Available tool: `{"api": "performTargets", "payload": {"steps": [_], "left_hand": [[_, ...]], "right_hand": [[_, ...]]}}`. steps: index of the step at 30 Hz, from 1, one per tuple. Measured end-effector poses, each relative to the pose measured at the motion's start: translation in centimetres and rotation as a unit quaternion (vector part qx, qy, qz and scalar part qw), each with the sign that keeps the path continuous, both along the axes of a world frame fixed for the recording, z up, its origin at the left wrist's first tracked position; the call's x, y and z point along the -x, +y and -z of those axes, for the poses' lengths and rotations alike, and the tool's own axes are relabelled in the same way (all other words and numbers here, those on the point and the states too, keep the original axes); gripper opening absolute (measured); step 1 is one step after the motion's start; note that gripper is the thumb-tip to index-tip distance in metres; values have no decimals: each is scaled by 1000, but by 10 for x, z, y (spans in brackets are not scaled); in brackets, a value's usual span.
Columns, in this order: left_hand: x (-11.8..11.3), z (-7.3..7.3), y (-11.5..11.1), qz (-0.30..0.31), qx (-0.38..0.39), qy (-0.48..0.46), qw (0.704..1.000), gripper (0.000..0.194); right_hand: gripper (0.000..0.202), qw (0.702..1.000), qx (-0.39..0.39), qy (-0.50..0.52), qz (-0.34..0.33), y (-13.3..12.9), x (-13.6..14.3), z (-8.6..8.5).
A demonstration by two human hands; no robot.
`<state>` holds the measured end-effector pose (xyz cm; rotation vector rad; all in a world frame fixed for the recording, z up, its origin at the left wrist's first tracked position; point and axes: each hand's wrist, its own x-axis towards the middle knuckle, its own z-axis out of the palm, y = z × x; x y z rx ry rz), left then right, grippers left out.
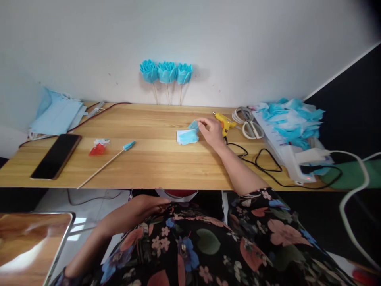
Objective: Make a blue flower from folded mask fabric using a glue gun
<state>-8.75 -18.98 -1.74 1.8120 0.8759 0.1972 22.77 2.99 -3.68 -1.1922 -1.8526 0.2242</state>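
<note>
My right hand (210, 132) pinches a small blue fabric piece (193, 125) between thumb and finger, just above a small stack of blue and white fabric pieces (187, 137). Just right of that hand lies a yellow glue gun (224, 122). My left hand (156, 201) rests low at my lap, below the table edge, with its fingers hidden against my clothes. Left of the stack lies a thin wooden stick (101, 170) with a blue wrapped tip (129, 145).
Three blue fabric flowers (167, 72) on sticks lean against the wall. Left are face masks (56, 115), a phone (56, 157) and a red packet (98, 147). Right are scissors (252, 130), a heap of blue scraps (293, 119), a power strip (294, 165) and a black cord (264, 169).
</note>
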Motion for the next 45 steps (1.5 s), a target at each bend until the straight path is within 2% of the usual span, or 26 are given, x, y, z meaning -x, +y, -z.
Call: {"api": "performTargets", "payload": {"steps": [3, 6, 8, 11, 14, 17, 21, 25, 28, 31, 33, 34, 36, 38, 40, 42, 45], "left_hand": [[3, -37, 19, -23, -47, -39, 998, 36], [-9, -50, 55, -108, -121, -79, 984, 35], [-23, -48, 87, -167, -181, -69, 967, 35], [-45, -34, 137, -209, -273, -36, 938, 34], [-61, -18, 176, -217, -306, 4, 927, 34], [-71, -5, 196, -195, -320, 39, 926, 35], [-79, 9, 205, -188, -311, 76, 929, 38], [-81, 18, 206, -200, -325, 71, 921, 43], [-76, 17, 204, -194, -322, 49, 925, 43], [-66, 12, 200, -192, -299, 37, 934, 41], [-59, 10, 198, -230, -297, 38, 926, 40], [-57, 10, 198, -252, -299, 33, 920, 41], [-56, 11, 199, -272, -313, 21, 910, 41], [-59, 14, 200, -254, -334, 16, 908, 39], [-63, 17, 201, -220, -351, 20, 910, 36], [-67, 18, 201, -190, -362, 29, 912, 33], [-72, 20, 202, -171, -373, 51, 910, 31]], "right_hand": [[21, 997, -3, -68, -30, -4, 1, -6], [24, 992, 4, -116, -54, -5, -1, -8], [26, 989, 7, -137, -62, -4, -3, -8], [28, 985, 5, -160, -58, -2, -7, -8], [28, 983, 1, -171, -58, -2, -9, -10], [28, 980, 12, -187, -67, -5, -7, -13], [31, 972, 44, -221, -73, -6, -6, -13], [38, 970, 51, -232, -58, -4, -5, -11], [41, 971, 58, -218, -80, -8, -2, -11], [51, 970, 59, -184, -150, -16, 5, -15], [57, 971, 40, -142, -190, -20, 7, -18], [57, 974, 28, -117, -189, -21, 7, -20], [52, 987, 8, -84, -138, -20, 4, -22], [42, 994, 5, -90, -55, -15, -3, -23], [32, 991, 22, -130, 0, -10, -10, -22], [26, 984, 39, -175, 10, -7, -14, -21], [22, 974, 43, -220, -15, -7, -15, -20]]}}
